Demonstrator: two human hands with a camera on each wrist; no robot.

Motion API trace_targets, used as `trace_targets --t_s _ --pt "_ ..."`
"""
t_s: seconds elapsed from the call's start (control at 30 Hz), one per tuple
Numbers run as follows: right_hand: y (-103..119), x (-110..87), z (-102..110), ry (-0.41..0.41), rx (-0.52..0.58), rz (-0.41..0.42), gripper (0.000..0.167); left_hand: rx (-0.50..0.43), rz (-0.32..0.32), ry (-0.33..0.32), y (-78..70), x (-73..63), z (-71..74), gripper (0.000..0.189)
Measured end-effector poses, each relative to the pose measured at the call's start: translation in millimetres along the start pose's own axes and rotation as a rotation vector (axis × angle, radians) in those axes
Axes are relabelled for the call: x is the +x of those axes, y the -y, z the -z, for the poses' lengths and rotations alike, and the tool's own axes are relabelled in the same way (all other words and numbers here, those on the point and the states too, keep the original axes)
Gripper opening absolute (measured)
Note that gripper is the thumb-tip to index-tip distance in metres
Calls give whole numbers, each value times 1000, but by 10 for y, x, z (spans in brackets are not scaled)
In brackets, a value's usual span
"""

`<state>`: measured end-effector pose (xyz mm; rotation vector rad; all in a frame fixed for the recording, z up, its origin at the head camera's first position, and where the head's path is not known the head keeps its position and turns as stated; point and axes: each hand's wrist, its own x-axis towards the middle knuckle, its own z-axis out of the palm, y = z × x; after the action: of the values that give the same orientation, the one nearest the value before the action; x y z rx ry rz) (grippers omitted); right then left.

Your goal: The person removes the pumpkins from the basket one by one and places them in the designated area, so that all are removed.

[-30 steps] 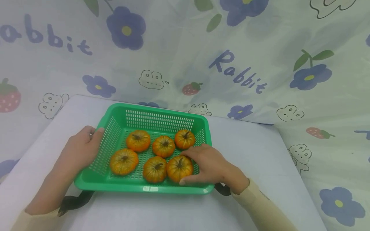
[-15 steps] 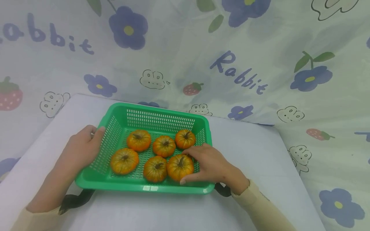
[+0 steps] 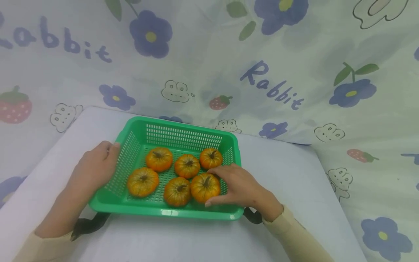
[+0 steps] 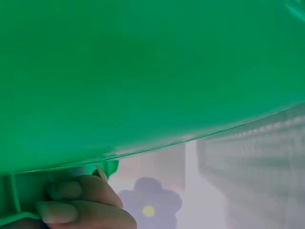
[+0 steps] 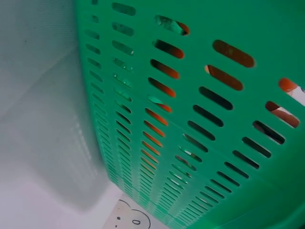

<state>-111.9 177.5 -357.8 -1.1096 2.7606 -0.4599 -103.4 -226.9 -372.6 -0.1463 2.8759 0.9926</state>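
A green plastic basket (image 3: 183, 214) with slotted walls holds several small orange pumpkins (image 3: 143, 182). My left hand (image 3: 98, 165) grips the basket's left rim; in the left wrist view its fingertips (image 4: 62, 212) curl up under the rim. Over the right wall reaches my right hand (image 3: 237, 185), its thumb and fingers set around the front-right pumpkin (image 3: 205, 187). That pumpkin's far right side is hidden by the hand. In the right wrist view the basket's outer wall (image 5: 190, 124) fills the frame, with orange showing through the slots.
The basket stands on a white-covered table (image 3: 278, 174). Behind rises a pale cloth (image 3: 203, 43) printed with flowers, rabbits and strawberries. Dark straps (image 3: 90, 223) show at both wrists.
The head view has shifted slightly. The front-right pumpkin sits a little higher in the view with my right hand around it. My left hand keeps its hold on the rim.
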Motion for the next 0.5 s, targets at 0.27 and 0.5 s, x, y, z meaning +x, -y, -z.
trace_targets --t_s 0.27,0.5 --pt "-12 1 56 20 76 -41 87 -13 -8 0 21 26 -7 68" --pt "-22 -17 108 -1 125 -51 88 -38 -6 9 14 34 -2 66"
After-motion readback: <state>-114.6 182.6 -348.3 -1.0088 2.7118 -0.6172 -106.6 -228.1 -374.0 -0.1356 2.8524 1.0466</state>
